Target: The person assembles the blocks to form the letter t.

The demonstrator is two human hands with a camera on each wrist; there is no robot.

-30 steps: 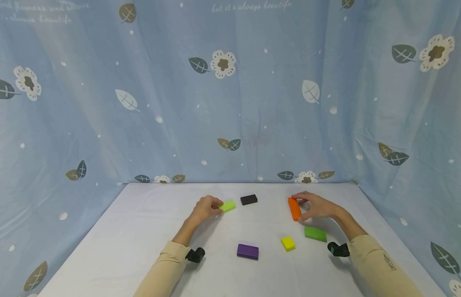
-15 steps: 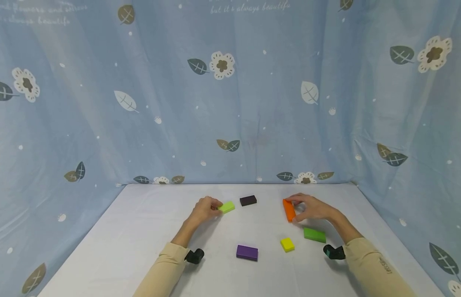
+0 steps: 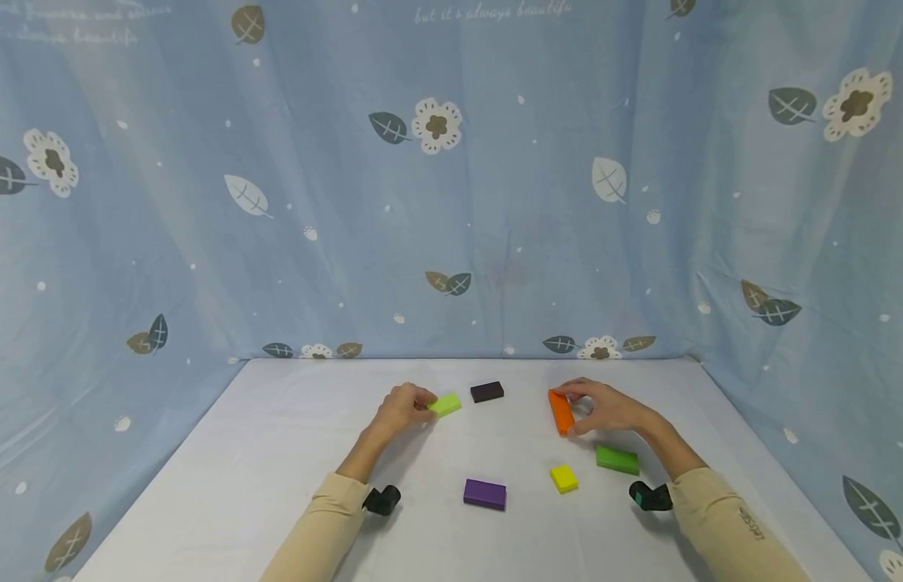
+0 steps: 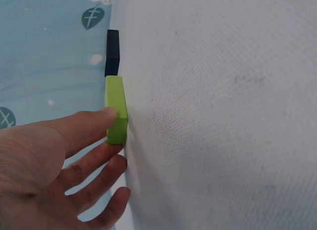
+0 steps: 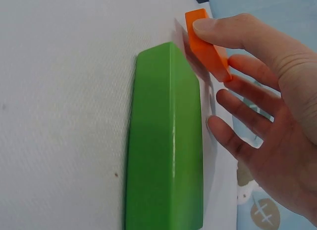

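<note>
My left hand (image 3: 403, 408) pinches a lime-green block (image 3: 445, 405) between thumb and fingers, left of a black block (image 3: 487, 392). In the left wrist view the thumb presses the near face of the lime-green block (image 4: 116, 98), with the other fingers spread below. On the right, my right hand (image 3: 605, 406) holds an orange block (image 3: 561, 412) by its two ends. The right wrist view shows the thumb on one end of the orange block (image 5: 207, 46) and a finger at the other. A green block (image 3: 618, 460) lies just in front of the right hand.
Nearer the front of the white table (image 3: 276, 485) lie a purple block (image 3: 484, 494) and a small yellow block (image 3: 563, 478). A blue patterned curtain (image 3: 509, 202) closes off the back and sides. Black wrist cameras jut inward from both sleeves.
My right hand has moved left with the orange block, away from above the green block. The left hand and the lime-green block have stayed in place.
</note>
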